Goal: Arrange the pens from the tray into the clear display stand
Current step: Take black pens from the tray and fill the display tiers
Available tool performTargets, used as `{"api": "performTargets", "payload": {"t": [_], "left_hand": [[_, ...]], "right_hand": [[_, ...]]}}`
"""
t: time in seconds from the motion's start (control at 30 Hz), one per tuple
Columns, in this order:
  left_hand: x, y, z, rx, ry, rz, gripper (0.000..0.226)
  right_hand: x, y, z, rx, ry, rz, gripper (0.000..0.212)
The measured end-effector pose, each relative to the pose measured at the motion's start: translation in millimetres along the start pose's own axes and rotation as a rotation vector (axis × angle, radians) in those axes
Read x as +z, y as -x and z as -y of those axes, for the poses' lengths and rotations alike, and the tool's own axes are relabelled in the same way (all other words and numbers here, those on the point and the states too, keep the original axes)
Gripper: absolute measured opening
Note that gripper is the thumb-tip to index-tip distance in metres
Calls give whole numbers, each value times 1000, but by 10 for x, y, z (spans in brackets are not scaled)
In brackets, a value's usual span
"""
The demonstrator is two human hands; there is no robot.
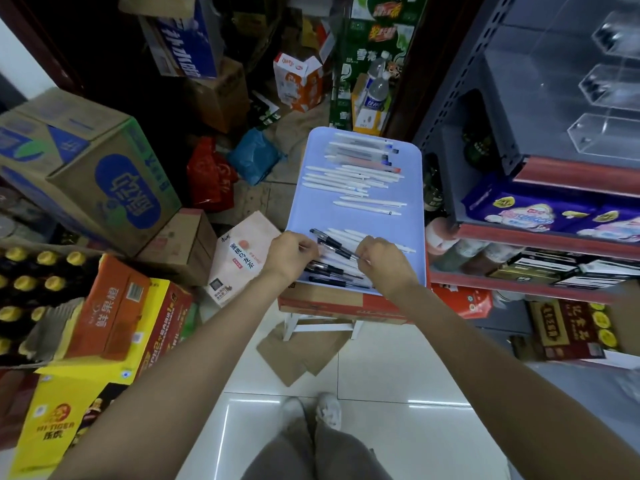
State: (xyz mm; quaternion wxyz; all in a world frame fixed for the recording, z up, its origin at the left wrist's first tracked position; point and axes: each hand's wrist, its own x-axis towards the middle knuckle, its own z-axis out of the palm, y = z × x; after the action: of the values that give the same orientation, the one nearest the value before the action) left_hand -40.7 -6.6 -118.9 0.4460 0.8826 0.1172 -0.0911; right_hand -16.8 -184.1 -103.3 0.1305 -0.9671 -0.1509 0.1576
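Presently: both hands — left hand [290,252], right hand [381,259] — pinch black pens [334,244] over the tray [414,202], seemingly gathering a bundle for the clear display stand [606,133].

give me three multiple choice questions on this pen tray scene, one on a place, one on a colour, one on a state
1. Where does the clear display stand sit?
A. on the grey shelf at the right
B. on the floor
C. in the tray

2. What colour are the pens by the hands?
A. red
B. black
C. green

3. What is the right hand doing?
A. hanging idle
B. pressing flat
C. pinching a pen

Answers: A, it stands on the shelf unit; B, the black pens lie at the near end of the tray; C, its grip closes on one pen's end, as does the left hand.
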Motion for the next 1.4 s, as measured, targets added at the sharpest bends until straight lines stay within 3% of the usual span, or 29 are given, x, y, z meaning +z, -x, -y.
{"api": "performTargets", "payload": {"t": [0.1,0.2,0.37,0.47,0.57,0.67,0.77,0.97,1.07,1.23,1.4], "left_hand": [[3,-13,-122,-60,227,-30,21],[29,-52,-425,-117,482,54,24],[49,-101,-1208,-1,707,106,20],[85,-181,-1668,131,582,102,19],[179,-264,-2152,365,241,140,19],[425,-259,-2678,569,-98,193,30],[799,-294,-3237,670,-225,166,30],[1603,-555,-4202,714,-89,4,20],[1876,-749,-4475,666,-24,-67,12],[2152,-937,-4913,644,-181,-125,6],[2436,-1166,-5178,588,-474,-270,16]], "right_hand": [[-136,25,-22,75,-360,-72,16],[-315,99,-18,113,-691,-102,13],[-752,207,-197,45,-841,-189,7],[-1133,259,-450,2,-794,-350,10],[-1639,345,-810,-35,-821,-536,22],[-2094,423,-1291,-115,-910,-540,33],[-2446,478,-1902,-151,-972,-566,22],[-3006,557,-3246,-88,-1090,-657,9],[-3216,551,-3781,-47,-1088,-687,17],[-3519,437,-4339,-25,-990,-731,8],[-3660,324,-4776,116,-715,-775,28]]}}
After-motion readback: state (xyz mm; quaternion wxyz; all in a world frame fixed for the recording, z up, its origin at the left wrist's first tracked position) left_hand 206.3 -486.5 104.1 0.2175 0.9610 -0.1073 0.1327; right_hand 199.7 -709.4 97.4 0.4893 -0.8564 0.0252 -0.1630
